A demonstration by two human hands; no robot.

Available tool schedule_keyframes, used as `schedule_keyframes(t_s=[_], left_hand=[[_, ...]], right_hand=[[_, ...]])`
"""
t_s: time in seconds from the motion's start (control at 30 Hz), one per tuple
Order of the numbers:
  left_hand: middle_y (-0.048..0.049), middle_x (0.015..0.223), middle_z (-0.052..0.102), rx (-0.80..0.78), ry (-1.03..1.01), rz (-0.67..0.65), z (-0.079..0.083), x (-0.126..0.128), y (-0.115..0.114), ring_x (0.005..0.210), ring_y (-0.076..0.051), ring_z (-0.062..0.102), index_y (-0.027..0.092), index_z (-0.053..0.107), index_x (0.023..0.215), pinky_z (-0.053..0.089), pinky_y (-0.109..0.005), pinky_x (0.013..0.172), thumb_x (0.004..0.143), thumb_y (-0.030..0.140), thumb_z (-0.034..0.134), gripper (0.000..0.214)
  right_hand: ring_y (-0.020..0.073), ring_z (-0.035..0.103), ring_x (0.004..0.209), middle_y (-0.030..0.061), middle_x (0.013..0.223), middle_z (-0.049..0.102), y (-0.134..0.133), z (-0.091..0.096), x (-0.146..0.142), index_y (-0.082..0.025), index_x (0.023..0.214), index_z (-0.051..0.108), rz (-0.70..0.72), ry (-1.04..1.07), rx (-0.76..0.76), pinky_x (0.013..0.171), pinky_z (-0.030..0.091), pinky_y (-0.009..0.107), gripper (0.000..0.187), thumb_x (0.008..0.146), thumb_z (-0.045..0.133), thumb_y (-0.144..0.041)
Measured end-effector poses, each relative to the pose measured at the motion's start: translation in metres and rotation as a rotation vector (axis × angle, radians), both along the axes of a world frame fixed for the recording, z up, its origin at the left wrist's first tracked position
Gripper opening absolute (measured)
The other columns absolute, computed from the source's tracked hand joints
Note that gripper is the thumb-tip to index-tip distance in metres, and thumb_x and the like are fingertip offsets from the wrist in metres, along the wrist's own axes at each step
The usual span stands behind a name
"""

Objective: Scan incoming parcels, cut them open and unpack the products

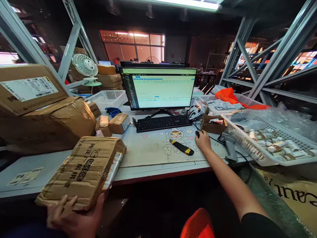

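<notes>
My left hand (76,213) grips the near end of a brown cardboard box (83,168), fingers on its top face and thumb at the right side. The box is tilted, resting partly on the desk edge, with dark print on top and a label along its side. On the desk mat, my right hand (203,140) is wrapped round a black computer mouse (197,134). A yellow and black utility knife (182,147) lies left of that hand. Behind it stand a black keyboard (163,123) and a lit monitor (160,89).
Large cartons (49,122) are stacked at the left, with small boxes (119,123) beside them. A barcode scanner (230,148) and a white basket of small bottles (267,158) occupy the right. Grey metal posts (240,49) flank the desk; a fan (85,65) is clipped at left.
</notes>
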State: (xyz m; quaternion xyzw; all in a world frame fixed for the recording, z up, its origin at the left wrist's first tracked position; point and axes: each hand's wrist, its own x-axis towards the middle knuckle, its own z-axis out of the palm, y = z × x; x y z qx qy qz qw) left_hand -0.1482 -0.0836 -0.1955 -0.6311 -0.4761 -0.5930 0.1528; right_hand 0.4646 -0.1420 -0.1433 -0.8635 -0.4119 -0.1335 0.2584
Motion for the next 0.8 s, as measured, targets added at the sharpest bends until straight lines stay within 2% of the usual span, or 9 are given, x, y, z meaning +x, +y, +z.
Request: schedule_keyframes(t_s=[0.07,0.13,0.3,0.43,0.6,0.73,0.8], left_hand=[[-0.0132,0.127,0.057,0.011,-0.019,-0.003,-0.003,-0.002,0.002,0.14,-0.05,0.047,0.027,0.05,0.103,0.035,-0.075,0.122,0.054,0.062,0.092,0.074],[-0.0107,0.127,0.058,0.046,-0.01,-0.016,-0.005,-0.002,0.003,0.142,-0.05,0.047,0.029,0.05,0.103,0.034,-0.076,0.123,0.055,0.062,0.091,0.07],[-0.0072,0.149,0.055,0.027,-0.003,-0.028,-0.01,-0.004,0.0,0.151,-0.048,0.043,0.038,0.053,0.116,0.032,-0.072,0.129,0.062,0.055,0.086,0.066],[0.0043,0.164,0.049,-0.021,-0.006,-0.035,-0.016,-0.009,0.001,0.153,-0.045,0.043,0.051,0.054,0.127,0.03,-0.067,0.132,0.062,0.053,0.083,0.071],[0.0154,0.17,0.043,-0.059,-0.035,-0.036,-0.018,-0.008,-0.001,0.155,-0.045,0.04,0.063,0.05,0.139,0.028,-0.066,0.132,0.062,0.052,0.078,0.082],[0.018,0.166,0.046,-0.102,-0.105,-0.05,-0.009,-0.003,-0.007,0.155,-0.044,0.04,0.062,0.056,0.127,0.027,-0.065,0.133,0.058,0.05,0.077,0.072],[0.0201,0.164,0.047,-0.196,-0.246,-0.111,-0.003,0.001,-0.011,0.159,-0.043,0.033,0.058,0.06,0.113,0.018,-0.061,0.136,0.052,0.043,0.082,0.066]], right_hand=[[0.0361,0.058,0.129,0.0245,0.147,0.06,0.001,0.001,-0.001,-0.009,0.138,0.07,0.005,-0.003,0.007,0.112,0.047,0.047,0.045,0.099,0.053,-0.024],[0.035,0.057,0.131,0.0234,0.149,0.059,0.001,0.002,-0.002,-0.009,0.14,0.069,0.028,-0.012,0.013,0.114,0.045,0.046,0.046,0.1,0.052,-0.025],[0.0313,0.061,0.126,0.0193,0.143,0.064,0.002,0.002,-0.004,-0.012,0.136,0.072,0.077,-0.015,-0.004,0.113,0.046,0.04,0.043,0.097,0.057,-0.024],[0.0317,0.06,0.13,0.0202,0.146,0.063,0.002,0.001,-0.002,-0.011,0.139,0.071,0.076,-0.008,-0.013,0.114,0.046,0.04,0.044,0.098,0.056,-0.023],[0.0316,0.059,0.131,0.02,0.146,0.063,0.003,0.002,-0.002,-0.011,0.139,0.071,0.088,0.0,-0.02,0.116,0.045,0.04,0.045,0.099,0.057,-0.023],[0.0318,0.06,0.131,0.0209,0.146,0.062,0.003,0.003,-0.003,-0.01,0.14,0.071,0.087,0.008,-0.025,0.117,0.044,0.041,0.045,0.099,0.056,-0.022],[0.0319,0.06,0.131,0.0207,0.146,0.062,0.003,0.003,-0.003,-0.011,0.14,0.071,0.086,0.012,-0.028,0.117,0.044,0.041,0.045,0.099,0.056,-0.022]])
